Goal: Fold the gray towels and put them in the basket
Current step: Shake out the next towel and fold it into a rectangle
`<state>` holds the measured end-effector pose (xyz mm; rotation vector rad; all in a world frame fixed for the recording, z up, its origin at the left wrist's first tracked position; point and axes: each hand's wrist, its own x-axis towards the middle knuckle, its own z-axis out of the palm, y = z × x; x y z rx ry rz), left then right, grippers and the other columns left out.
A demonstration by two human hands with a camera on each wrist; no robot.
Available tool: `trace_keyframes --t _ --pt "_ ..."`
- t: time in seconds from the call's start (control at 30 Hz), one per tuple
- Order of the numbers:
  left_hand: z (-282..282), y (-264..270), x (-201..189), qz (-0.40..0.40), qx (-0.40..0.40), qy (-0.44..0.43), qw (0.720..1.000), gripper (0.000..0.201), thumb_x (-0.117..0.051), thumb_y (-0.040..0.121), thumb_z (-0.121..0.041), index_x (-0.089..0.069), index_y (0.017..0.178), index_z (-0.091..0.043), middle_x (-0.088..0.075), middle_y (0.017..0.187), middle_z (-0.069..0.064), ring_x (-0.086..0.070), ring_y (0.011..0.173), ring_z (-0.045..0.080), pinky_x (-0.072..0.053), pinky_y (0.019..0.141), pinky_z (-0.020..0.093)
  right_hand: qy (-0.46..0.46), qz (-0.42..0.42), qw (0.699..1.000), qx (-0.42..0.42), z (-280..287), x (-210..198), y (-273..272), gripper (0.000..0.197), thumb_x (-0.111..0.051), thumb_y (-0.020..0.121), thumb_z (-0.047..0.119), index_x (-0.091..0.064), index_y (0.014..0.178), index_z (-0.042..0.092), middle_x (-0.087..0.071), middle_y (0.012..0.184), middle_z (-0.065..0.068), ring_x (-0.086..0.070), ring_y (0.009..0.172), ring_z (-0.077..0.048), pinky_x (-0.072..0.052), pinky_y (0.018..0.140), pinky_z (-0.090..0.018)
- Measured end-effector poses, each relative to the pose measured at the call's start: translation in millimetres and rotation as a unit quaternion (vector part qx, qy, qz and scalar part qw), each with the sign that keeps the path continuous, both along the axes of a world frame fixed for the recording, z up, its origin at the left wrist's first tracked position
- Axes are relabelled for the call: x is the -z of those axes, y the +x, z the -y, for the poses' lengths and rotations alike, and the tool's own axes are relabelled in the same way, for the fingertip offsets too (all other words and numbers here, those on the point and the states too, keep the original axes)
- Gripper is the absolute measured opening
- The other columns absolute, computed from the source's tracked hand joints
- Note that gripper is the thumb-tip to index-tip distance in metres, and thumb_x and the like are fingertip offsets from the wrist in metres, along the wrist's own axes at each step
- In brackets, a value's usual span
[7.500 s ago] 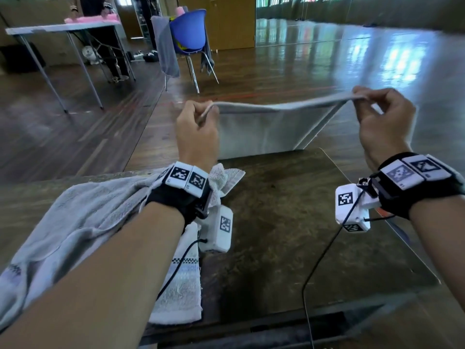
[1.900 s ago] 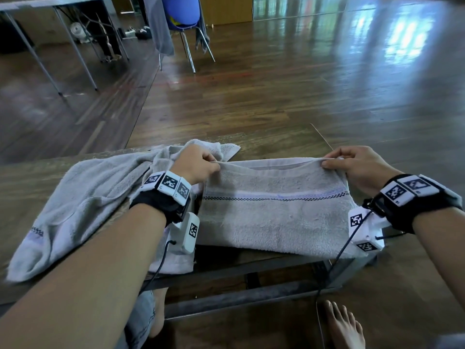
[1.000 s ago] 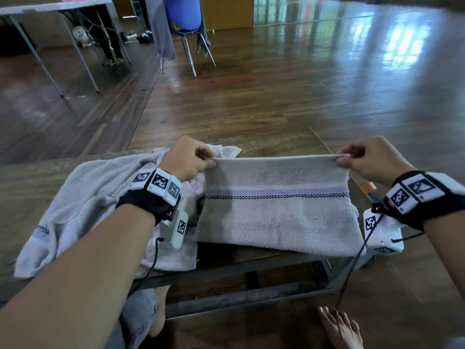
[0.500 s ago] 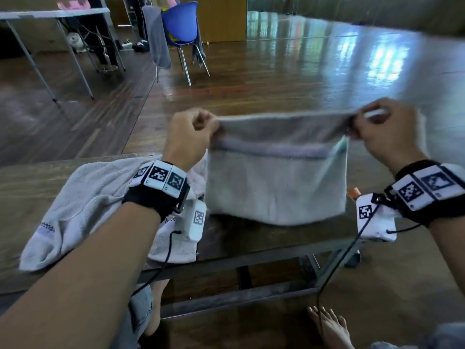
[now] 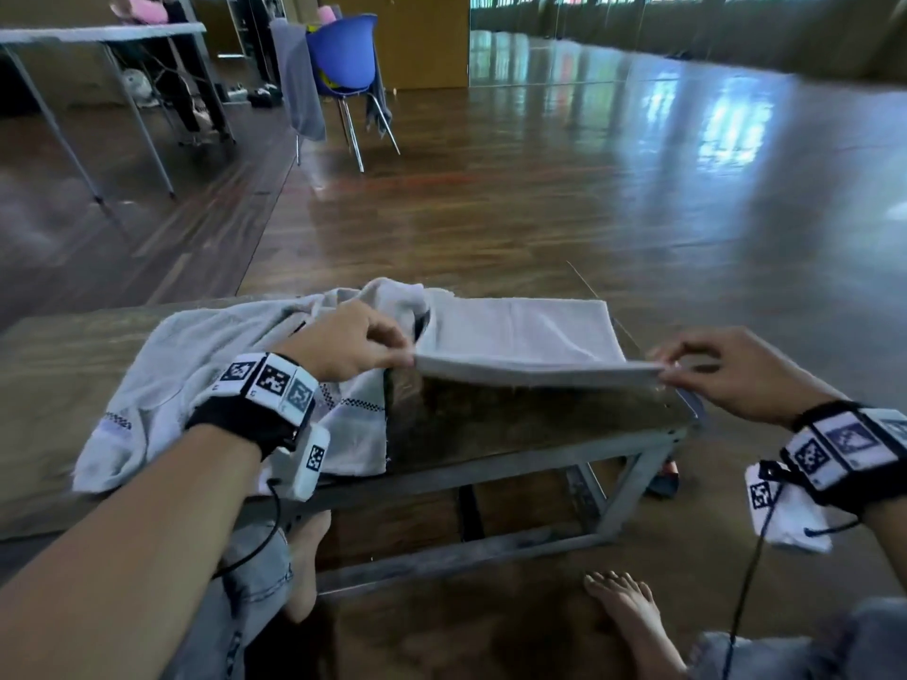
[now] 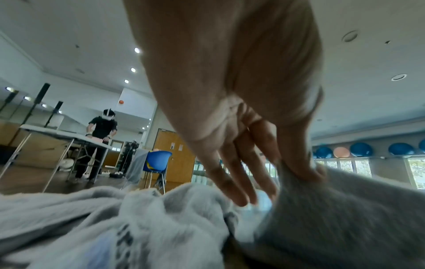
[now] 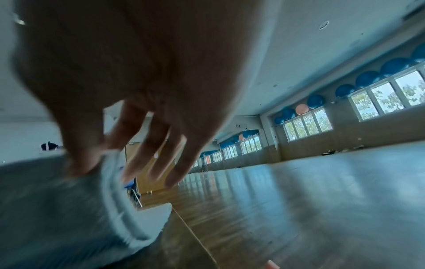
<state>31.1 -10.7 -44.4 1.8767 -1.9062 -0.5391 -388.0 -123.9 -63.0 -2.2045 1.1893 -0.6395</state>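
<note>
A folded gray towel (image 5: 520,331) lies over the right end of the wooden table (image 5: 515,419), its near edge lifted off the top. My left hand (image 5: 392,355) pinches that edge's left corner between thumb and fingers. My right hand (image 5: 667,370) pinches the right corner. In the left wrist view the thumb presses the towel (image 6: 345,209) and the other fingers (image 6: 239,182) stretch out. In the right wrist view the thumb sits on the towel's (image 7: 69,209) folded edge. A second, crumpled gray towel (image 5: 196,365) lies on the table under my left wrist. No basket is in view.
The table's metal frame (image 5: 633,478) ends just right of the towel. My bare feet (image 5: 623,611) are on the wooden floor below. A blue chair (image 5: 343,56) draped with cloth and a white table (image 5: 98,34) with a person stand far back.
The towel hung in the air from both hands half a second ago. Now its far part lies on the table and both hands have come down and toward me with the near edge.
</note>
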Motion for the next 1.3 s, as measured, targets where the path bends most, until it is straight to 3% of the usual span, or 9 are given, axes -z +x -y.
trace_keyframes --t 0.17,0.3,0.4,0.5,0.57,0.7,0.9,1.1,1.3 --pt "-8.7 -0.3 19.3 -0.121 0.038 0.184 0.975 0.011 -0.074 0.087 -0.016 -0.073 0.093 -0.007 -0.074 0.077 0.0 -0.069 0.07 0.01 -0.055 0.067 0.017 0.175 -0.091 0.977 -0.087 3.8 9.6 -5.5 0.003 -0.074 0.084 -0.001 -0.073 0.083 0.001 -0.073 0.076 -0.008 -0.063 0.067 -0.007 -0.049 0.067 -0.016" --pt "-5.9 1.0 19.3 -0.194 0.04 0.248 0.948 0.021 -0.073 0.089 -0.014 -0.071 0.102 0.003 -0.077 0.089 0.011 -0.075 0.081 0.024 -0.061 0.075 0.026 0.271 -0.058 0.959 -0.062 14.0 11.3 -6.2 0.007 -0.065 0.09 -0.002 -0.071 0.089 -0.007 -0.069 0.077 -0.012 -0.064 0.074 -0.021 -0.054 0.064 -0.024" --pt "3.7 -1.2 19.0 -0.137 0.024 0.247 0.959 0.018 -0.071 0.091 -0.023 -0.073 0.1 -0.007 -0.078 0.086 0.005 -0.076 0.077 0.018 -0.057 0.065 0.02 0.196 -0.072 0.977 -0.036 25.6 13.5 0.5 0.008 -0.068 0.091 0.005 -0.073 0.093 -0.001 -0.074 0.082 -0.012 -0.067 0.069 -0.017 -0.054 0.062 -0.023" --pt "23.4 -1.3 21.4 -0.014 -0.008 0.162 0.987 0.017 -0.07 0.091 -0.032 -0.073 0.093 -0.015 -0.077 0.08 0.004 -0.071 0.068 0.018 -0.056 0.064 0.027 0.097 -0.071 0.993 0.006 38.2 21.3 13.4 0.004 -0.072 0.09 0.012 -0.073 0.092 0.009 -0.077 0.08 -0.006 -0.07 0.066 -0.014 -0.058 0.066 -0.027" --pt "38.1 -3.6 26.9 0.013 -0.045 0.101 0.994 0.018 -0.07 0.091 -0.031 -0.074 0.092 -0.014 -0.075 0.081 0.004 -0.069 0.066 0.016 -0.056 0.067 0.029 0.033 -0.086 0.995 0.041 48.4 29.8 22.7 0.003 -0.073 0.089 0.019 -0.073 0.087 0.017 -0.075 0.08 -0.001 -0.07 0.075 -0.017 -0.054 0.075 -0.035" --pt "64.9 -10.2 43.0 0.015 -0.088 0.014 0.996 0.015 -0.073 0.089 -0.024 -0.075 0.092 -0.009 -0.071 0.076 0.0 -0.063 0.067 0.01 -0.047 0.066 0.021 -0.059 -0.115 0.987 0.091 70.5 46.2 39.6 0.014 -0.07 0.088 0.024 -0.066 0.075 0.03 -0.07 0.078 0.004 -0.063 0.08 -0.016 -0.04 0.08 -0.028" --pt "82.2 -3.1 68.5 -0.006 -0.116 0.013 0.993 0.017 -0.073 0.089 -0.019 -0.074 0.097 -0.004 -0.057 0.064 -0.009 -0.052 0.061 0.008 -0.043 0.071 0.027 -0.077 -0.108 0.98 0.145 96.5 69.0 50.9 0.013 -0.069 0.088 0.03 -0.062 0.077 0.032 -0.068 0.089 -0.002 -0.062 0.083 -0.022 -0.045 0.08 -0.03" --pt "85.9 -1.4 71.7 -0.007 -0.121 0.032 0.992 0.014 -0.073 0.089 -0.018 -0.078 0.093 -0.006 -0.075 0.091 0.01 -0.067 0.076 0.019 -0.057 0.077 0.037 -0.026 -0.127 0.982 0.136 102.7 76.6 61.3 0.014 -0.069 0.087 0.031 -0.064 0.074 0.031 -0.067 0.076 0.002 -0.067 0.071 -0.02 -0.058 0.079 -0.04" --pt "85.9 -2.5 62.2 0.017 -0.114 0.037 0.993 0.011 -0.075 0.087 -0.016 -0.079 0.085 -0.006 -0.064 0.06 -0.009 -0.055 0.049 -0.001 -0.043 0.055 0.017 -0.034 -0.137 0.985 0.099 100.6 61.8 61.2 0.016 -0.076 0.084 0.018 -0.068 0.074 0.027 -0.067 0.08 0.003 -0.06 0.085 -0.021 -0.042 0.079 -0.029"
